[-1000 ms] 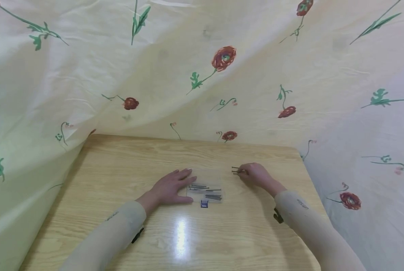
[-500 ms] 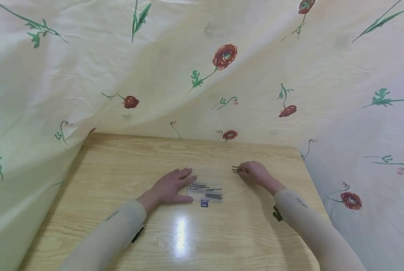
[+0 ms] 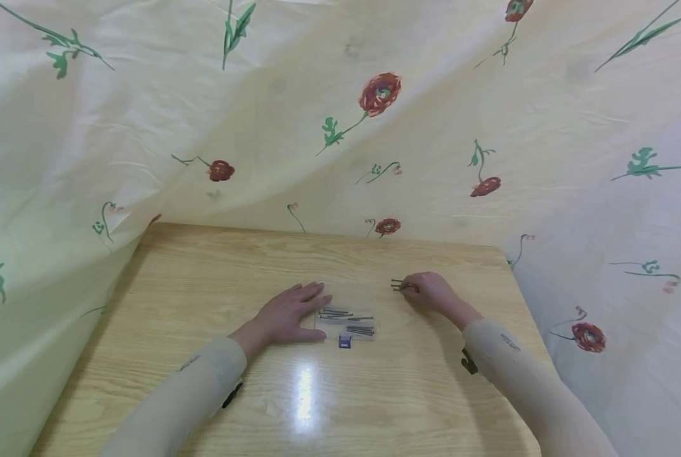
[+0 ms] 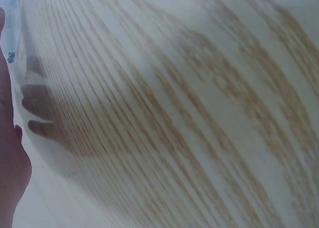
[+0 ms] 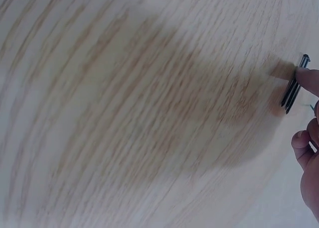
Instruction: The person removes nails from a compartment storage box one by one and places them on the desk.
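Observation:
My left hand (image 3: 289,315) lies with its fingers spread at the left side of a clear plastic box (image 3: 351,294), fingertips and thumb at its edge. Inside the box, dark nails lie in two groups: one loose bunch (image 3: 334,314) and a tighter bunch (image 3: 360,331) nearer the front right. To the right of the box, my right hand (image 3: 429,292) pinches a few dark nails (image 3: 397,285) between thumb and fingers, heads toward the box. The right wrist view shows these nails (image 5: 294,88) lined up side by side, close over the table, their points showing below the fingertip.
A small blue tab (image 3: 344,343) sits at the box's front edge. The wood-grain table (image 3: 249,393) stretches around both hands. Behind and beside it hangs a cream cloth (image 3: 294,114) with red flowers. Each wrist wears a black strap.
The nails in my right hand have drawn a little closer together. My left hand and the box have stayed in place.

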A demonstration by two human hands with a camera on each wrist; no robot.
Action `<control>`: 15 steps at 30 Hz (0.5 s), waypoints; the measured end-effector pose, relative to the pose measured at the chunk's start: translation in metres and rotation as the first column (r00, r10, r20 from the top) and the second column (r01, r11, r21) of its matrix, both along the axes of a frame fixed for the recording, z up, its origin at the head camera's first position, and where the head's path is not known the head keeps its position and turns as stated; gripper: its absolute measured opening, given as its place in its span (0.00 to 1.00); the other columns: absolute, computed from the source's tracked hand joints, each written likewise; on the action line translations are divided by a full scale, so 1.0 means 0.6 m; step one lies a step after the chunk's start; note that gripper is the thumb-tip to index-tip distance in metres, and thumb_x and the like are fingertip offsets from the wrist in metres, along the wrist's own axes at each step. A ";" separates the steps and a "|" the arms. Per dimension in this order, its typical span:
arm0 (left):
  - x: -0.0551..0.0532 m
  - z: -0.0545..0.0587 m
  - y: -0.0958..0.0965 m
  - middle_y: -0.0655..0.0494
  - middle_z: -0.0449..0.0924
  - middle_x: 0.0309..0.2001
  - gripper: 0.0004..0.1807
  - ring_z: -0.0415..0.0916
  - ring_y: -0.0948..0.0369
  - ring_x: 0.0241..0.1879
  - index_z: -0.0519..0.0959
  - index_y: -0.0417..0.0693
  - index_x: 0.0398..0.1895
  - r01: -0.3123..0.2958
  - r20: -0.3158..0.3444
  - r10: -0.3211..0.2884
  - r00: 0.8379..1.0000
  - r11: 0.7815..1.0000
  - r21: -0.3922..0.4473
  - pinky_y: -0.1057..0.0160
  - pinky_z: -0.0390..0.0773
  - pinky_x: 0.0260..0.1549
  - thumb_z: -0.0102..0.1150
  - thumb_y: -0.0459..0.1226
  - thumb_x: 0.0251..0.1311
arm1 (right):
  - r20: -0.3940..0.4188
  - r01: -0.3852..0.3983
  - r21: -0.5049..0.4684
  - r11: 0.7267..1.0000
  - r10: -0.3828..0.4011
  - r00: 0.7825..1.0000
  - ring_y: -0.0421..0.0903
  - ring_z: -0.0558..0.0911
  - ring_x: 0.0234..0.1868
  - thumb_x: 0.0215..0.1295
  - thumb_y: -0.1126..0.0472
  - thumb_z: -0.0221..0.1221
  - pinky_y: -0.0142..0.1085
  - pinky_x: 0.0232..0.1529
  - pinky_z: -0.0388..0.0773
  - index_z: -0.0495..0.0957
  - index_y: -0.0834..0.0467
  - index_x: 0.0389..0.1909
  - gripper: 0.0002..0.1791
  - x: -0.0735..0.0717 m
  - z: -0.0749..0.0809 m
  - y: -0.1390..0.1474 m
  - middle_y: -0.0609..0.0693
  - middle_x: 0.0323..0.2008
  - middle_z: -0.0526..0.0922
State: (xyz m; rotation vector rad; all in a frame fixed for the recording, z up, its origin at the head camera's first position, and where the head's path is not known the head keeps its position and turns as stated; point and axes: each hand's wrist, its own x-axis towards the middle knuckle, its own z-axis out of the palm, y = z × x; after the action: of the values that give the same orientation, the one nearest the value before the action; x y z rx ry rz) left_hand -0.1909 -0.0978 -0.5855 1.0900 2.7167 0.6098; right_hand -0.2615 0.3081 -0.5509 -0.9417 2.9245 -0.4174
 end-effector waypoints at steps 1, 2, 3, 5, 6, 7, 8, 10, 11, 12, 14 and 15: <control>0.000 0.000 0.000 0.51 0.51 0.86 0.49 0.48 0.52 0.85 0.61 0.62 0.85 0.001 -0.001 -0.001 1.000 1.000 0.000 0.47 0.48 0.84 0.53 0.73 0.67 | 0.003 0.001 -0.001 1.000 -0.001 1.000 0.53 0.90 0.38 0.66 0.67 0.71 0.52 0.43 0.88 0.90 0.61 0.40 0.04 0.000 0.000 0.000 0.56 0.39 0.92; 0.000 0.000 0.000 0.51 0.51 0.86 0.49 0.48 0.52 0.85 0.61 0.62 0.86 0.001 -0.004 -0.001 1.000 1.000 -0.002 0.47 0.49 0.84 0.53 0.73 0.67 | 0.006 0.003 0.000 1.000 -0.003 1.000 0.53 0.90 0.38 0.66 0.67 0.71 0.53 0.43 0.88 0.90 0.60 0.40 0.04 0.001 0.000 0.001 0.56 0.39 0.92; -0.001 -0.001 0.000 0.51 0.51 0.86 0.49 0.49 0.52 0.85 0.61 0.62 0.85 0.002 -0.006 -0.002 1.000 1.000 0.000 0.47 0.49 0.84 0.53 0.73 0.67 | 0.008 0.004 0.001 1.000 -0.004 1.000 0.53 0.90 0.38 0.66 0.67 0.71 0.53 0.44 0.88 0.90 0.60 0.40 0.04 0.001 -0.001 0.001 0.56 0.40 0.92; -0.002 -0.002 0.000 0.51 0.51 0.86 0.49 0.49 0.52 0.85 0.62 0.62 0.85 0.004 -0.012 -0.004 1.000 1.000 -0.002 0.46 0.49 0.84 0.53 0.73 0.67 | 0.016 0.007 0.003 1.000 -0.007 1.000 0.53 0.90 0.38 0.67 0.67 0.70 0.53 0.44 0.88 0.91 0.60 0.41 0.04 0.002 -0.001 0.003 0.56 0.40 0.92; -0.002 -0.003 0.000 0.51 0.51 0.86 0.49 0.49 0.52 0.85 0.61 0.62 0.85 0.003 -0.015 -0.003 1.000 1.000 -0.005 0.47 0.50 0.84 0.52 0.74 0.67 | 0.020 0.007 0.004 1.000 -0.007 1.000 0.53 0.90 0.37 0.67 0.67 0.70 0.53 0.43 0.88 0.90 0.60 0.41 0.05 0.002 0.000 0.003 0.56 0.40 0.92; -0.003 -0.003 0.000 0.51 0.51 0.86 0.49 0.50 0.52 0.85 0.62 0.62 0.85 0.004 -0.018 -0.004 1.000 1.000 -0.006 0.46 0.50 0.84 0.52 0.74 0.67 | 0.027 0.010 0.007 1.000 -0.010 1.000 0.51 0.89 0.36 0.67 0.67 0.70 0.52 0.42 0.88 0.90 0.60 0.41 0.05 0.002 0.001 0.005 0.56 0.40 0.92; -0.003 -0.004 0.000 0.51 0.52 0.86 0.49 0.50 0.51 0.85 0.62 0.62 0.85 0.005 -0.021 -0.005 1.000 1.000 -0.005 0.46 0.50 0.84 0.52 0.74 0.67 | 0.033 0.013 0.010 1.000 -0.014 0.999 0.50 0.88 0.35 0.67 0.66 0.70 0.51 0.41 0.88 0.90 0.60 0.42 0.05 0.002 0.002 0.005 0.55 0.39 0.92; -0.003 -0.003 0.000 0.51 0.52 0.86 0.49 0.50 0.51 0.85 0.62 0.62 0.85 0.006 -0.025 -0.006 1.000 1.000 -0.007 0.46 0.51 0.84 0.52 0.74 0.67 | 0.050 0.036 0.006 0.999 -0.036 0.998 0.46 0.85 0.30 0.68 0.64 0.70 0.48 0.36 0.86 0.90 0.59 0.43 0.05 0.000 0.008 0.006 0.53 0.36 0.91; -0.003 -0.003 0.000 0.52 0.52 0.86 0.49 0.50 0.52 0.85 0.62 0.62 0.85 0.006 -0.026 -0.006 1.000 1.000 -0.009 0.46 0.51 0.84 0.52 0.74 0.67 | 0.056 0.047 0.004 0.999 -0.048 0.997 0.44 0.82 0.28 0.69 0.63 0.71 0.45 0.33 0.84 0.90 0.59 0.43 0.06 -0.001 0.012 0.006 0.52 0.33 0.90; -0.003 -0.002 0.000 0.52 0.51 0.86 0.49 0.50 0.52 0.85 0.62 0.62 0.85 0.006 -0.025 -0.006 1.000 1.000 -0.013 0.47 0.50 0.84 0.52 0.74 0.67 | 0.057 0.060 0.004 0.998 -0.060 0.997 0.42 0.79 0.26 0.69 0.62 0.71 0.43 0.30 0.81 0.90 0.59 0.44 0.06 -0.002 0.017 0.007 0.49 0.30 0.88; -0.003 -0.001 0.000 0.52 0.51 0.86 0.50 0.49 0.52 0.85 0.61 0.63 0.85 0.005 -0.022 -0.006 1.000 1.000 -0.020 0.47 0.50 0.84 0.52 0.74 0.67 | 0.058 0.078 -0.007 0.997 -0.078 0.995 0.40 0.72 0.22 0.70 0.62 0.70 0.38 0.25 0.73 0.90 0.60 0.46 0.08 -0.005 0.030 0.005 0.45 0.24 0.83; -0.003 0.000 0.000 0.52 0.51 0.87 0.50 0.49 0.52 0.85 0.61 0.63 0.86 0.005 -0.021 -0.006 1.000 1.000 -0.025 0.47 0.50 0.84 0.51 0.74 0.67 | 0.054 0.084 -0.014 0.996 -0.083 0.995 0.39 0.69 0.21 0.70 0.61 0.70 0.36 0.24 0.69 0.90 0.60 0.46 0.08 -0.007 0.037 0.004 0.43 0.21 0.79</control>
State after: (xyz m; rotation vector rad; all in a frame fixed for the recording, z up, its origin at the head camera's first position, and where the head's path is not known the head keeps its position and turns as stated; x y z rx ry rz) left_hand -0.1926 -0.0979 -0.5856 1.1043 2.7306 0.5648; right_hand -0.2657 0.3106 -0.5288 -0.7989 2.9245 -0.4634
